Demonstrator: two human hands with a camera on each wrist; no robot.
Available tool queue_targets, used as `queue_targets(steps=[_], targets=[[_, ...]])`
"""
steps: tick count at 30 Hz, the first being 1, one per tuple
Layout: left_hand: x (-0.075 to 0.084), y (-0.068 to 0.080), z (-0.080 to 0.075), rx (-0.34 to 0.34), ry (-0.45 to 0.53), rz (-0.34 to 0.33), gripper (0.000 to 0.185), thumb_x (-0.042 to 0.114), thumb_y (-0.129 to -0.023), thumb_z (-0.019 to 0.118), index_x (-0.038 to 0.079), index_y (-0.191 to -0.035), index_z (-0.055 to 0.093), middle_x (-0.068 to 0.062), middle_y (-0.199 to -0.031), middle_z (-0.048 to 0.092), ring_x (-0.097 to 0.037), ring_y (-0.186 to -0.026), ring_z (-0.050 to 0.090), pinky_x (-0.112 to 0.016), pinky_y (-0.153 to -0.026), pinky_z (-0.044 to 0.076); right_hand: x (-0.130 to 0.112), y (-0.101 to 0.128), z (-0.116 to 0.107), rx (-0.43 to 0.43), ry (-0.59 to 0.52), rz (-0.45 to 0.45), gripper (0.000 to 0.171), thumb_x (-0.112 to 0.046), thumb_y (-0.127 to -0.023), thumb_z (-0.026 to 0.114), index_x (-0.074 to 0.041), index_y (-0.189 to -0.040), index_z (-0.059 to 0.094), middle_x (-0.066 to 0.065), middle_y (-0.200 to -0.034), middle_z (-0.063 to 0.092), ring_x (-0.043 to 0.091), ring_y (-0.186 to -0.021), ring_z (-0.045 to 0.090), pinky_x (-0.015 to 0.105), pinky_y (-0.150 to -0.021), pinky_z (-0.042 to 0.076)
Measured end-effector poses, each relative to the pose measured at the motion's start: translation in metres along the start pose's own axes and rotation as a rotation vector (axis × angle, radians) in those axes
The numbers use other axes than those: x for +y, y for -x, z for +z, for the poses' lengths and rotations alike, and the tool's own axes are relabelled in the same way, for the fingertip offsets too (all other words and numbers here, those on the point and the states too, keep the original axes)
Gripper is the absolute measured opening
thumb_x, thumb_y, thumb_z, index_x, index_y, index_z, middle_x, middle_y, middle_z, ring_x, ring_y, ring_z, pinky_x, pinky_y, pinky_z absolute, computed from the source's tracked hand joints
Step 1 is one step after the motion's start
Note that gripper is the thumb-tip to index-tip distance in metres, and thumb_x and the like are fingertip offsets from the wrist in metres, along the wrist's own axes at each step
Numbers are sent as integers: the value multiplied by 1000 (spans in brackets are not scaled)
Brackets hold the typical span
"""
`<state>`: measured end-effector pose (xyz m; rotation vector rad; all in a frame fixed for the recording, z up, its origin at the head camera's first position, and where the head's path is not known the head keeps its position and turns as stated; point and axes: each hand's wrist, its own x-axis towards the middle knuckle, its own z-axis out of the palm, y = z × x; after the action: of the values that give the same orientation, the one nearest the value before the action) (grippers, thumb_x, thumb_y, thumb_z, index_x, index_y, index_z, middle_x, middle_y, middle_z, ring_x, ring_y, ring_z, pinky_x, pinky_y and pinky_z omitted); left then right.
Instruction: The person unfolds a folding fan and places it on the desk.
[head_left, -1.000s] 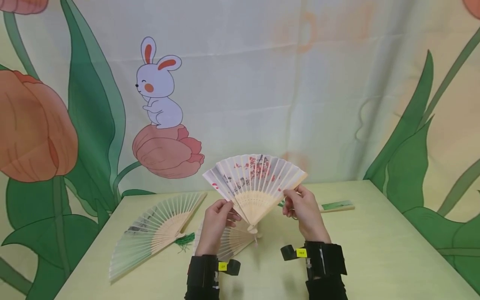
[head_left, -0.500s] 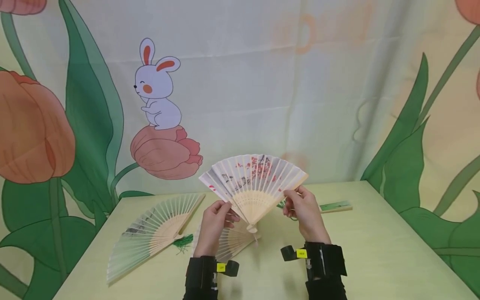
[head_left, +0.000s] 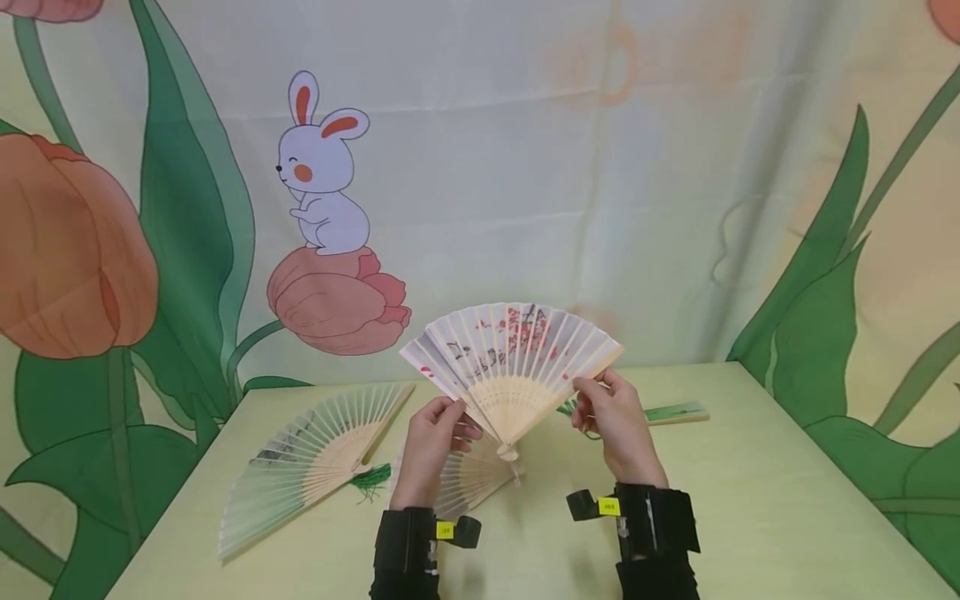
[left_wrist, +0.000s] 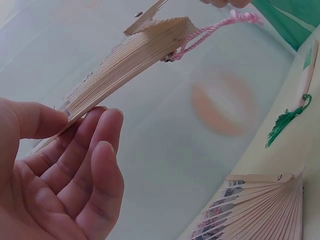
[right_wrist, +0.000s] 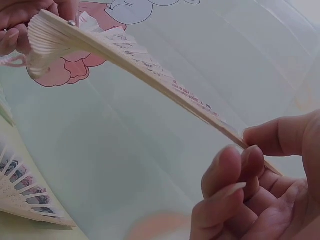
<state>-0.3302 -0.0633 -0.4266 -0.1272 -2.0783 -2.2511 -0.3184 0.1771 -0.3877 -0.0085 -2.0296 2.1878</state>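
Blossom fan (head_left: 517, 367) between left hand (head_left: 427, 450) and right hand (head_left: 617, 421), each pinching an edge. On desk (head_left: 750, 500): 1 green fan (head_left: 307, 473), 1 grey fan (head_left: 477, 479), 1 folded fan (head_left: 677, 412).

The right hand (right_wrist: 265, 195) pinches one edge of a folding fan (right_wrist: 145, 78), seen nearly edge-on and slanting up to the left, where part of the left hand (right_wrist: 19, 14) shows (its contact is unclear). A second fan (right_wrist: 24, 191) lies spread at lower left, and a pink flower (right_wrist: 75, 70) is printed on the pale backdrop (right_wrist: 130, 145).
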Motion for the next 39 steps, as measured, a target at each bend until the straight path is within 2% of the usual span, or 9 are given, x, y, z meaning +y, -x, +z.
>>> queue_targets(steps=[11,19,26,32,39], targets=[[-1,-1,0,-2,5,-6,24,24,-101,54,3,-104,63,-13,-88,68,-24,-76,67,-33,-66,54,0,0,-3,17,-35,-1,28,-23,-101,55,0,-116,52,4,-69,47,18,-57,53,26,-56,44],[-2,-1,-3,21,-5,-23,23,26,-101,54,3,-103,61,-14,-89,68,-38,-85,66,-45,-74,55,1,-1,-2,19,-42,-3,28,-24,-101,55,0,-114,53,4,-69,46,18,-57,53,26,-56,44],[-1,-2,-4,21,-8,-12,25,27,-101,54,3,-105,62,-13,-89,69,-25,-78,68,-40,-71,55,1,-2,-3,27,-41,4,26,-24,-101,55,-1,-113,53,2,-69,46,17,-57,52,25,-56,44],[-1,-2,-3,21,2,-6,25,27,-102,54,3,-104,62,-13,-88,69,-24,-76,68,-40,-70,56,2,-2,-3,37,-43,3,27,-25,-101,55,0,-112,53,3,-69,46,17,-57,52,25,-56,44],[-1,-1,-6,32,14,-19,26,27,-102,53,3,-105,61,-24,-97,67,-32,-81,68,-39,-70,55,4,-4,-3,57,-79,8,27,-24,-101,56,1,-109,53,2,-68,46,16,-55,51,25,-55,43]])
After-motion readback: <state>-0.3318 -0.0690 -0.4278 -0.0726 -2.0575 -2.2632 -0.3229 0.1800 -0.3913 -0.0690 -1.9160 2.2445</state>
